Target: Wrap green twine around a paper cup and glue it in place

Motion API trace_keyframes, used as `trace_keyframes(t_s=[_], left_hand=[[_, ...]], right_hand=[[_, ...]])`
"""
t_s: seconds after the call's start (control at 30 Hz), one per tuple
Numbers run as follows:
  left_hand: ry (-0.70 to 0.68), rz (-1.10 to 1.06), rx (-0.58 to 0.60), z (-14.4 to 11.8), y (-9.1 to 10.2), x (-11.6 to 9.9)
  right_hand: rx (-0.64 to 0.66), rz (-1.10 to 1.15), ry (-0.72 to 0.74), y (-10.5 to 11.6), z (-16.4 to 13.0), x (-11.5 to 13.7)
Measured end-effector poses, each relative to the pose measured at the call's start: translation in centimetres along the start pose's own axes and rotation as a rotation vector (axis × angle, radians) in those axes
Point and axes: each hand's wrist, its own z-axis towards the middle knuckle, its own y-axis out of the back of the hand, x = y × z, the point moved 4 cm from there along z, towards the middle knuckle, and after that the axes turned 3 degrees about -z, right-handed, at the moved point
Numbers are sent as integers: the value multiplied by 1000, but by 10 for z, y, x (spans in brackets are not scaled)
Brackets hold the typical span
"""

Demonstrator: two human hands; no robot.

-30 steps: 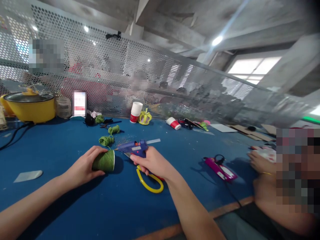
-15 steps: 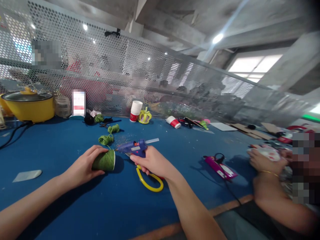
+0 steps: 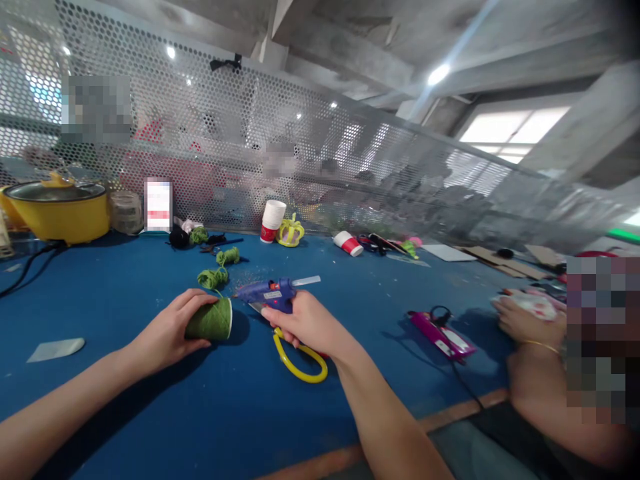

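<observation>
**Glue Gun Meets Green Cup**

Our green cup (image 3: 210, 321) lies on its side on the blue table (image 3: 125, 280). Our left hand (image 3: 167, 331) wraps around it. Our right hand (image 3: 307, 325) grips the blue glue gun (image 3: 270, 293), tip by the cup's rim. Yellow scissors (image 3: 300, 363) lie just under that hand.

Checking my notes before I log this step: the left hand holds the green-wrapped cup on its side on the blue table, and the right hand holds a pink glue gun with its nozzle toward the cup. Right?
Not quite. The glue gun in the right hand is blue, as the head view shows; the pink tool lies apart, untouched. The rest holds: the left hand holds the green-wrapped cup on its side on the blue table, nozzle toward it.
</observation>
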Motion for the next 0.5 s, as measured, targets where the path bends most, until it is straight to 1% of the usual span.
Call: trace_keyframes(t_s=[0.3,0.5], left_hand=[[-25,31,24,0,0,-2],[-18,35,16,1,0,-1]], right_hand=[[19,-28,-13,-3,1,-1],[34,-60,22,-2,0,-2]])
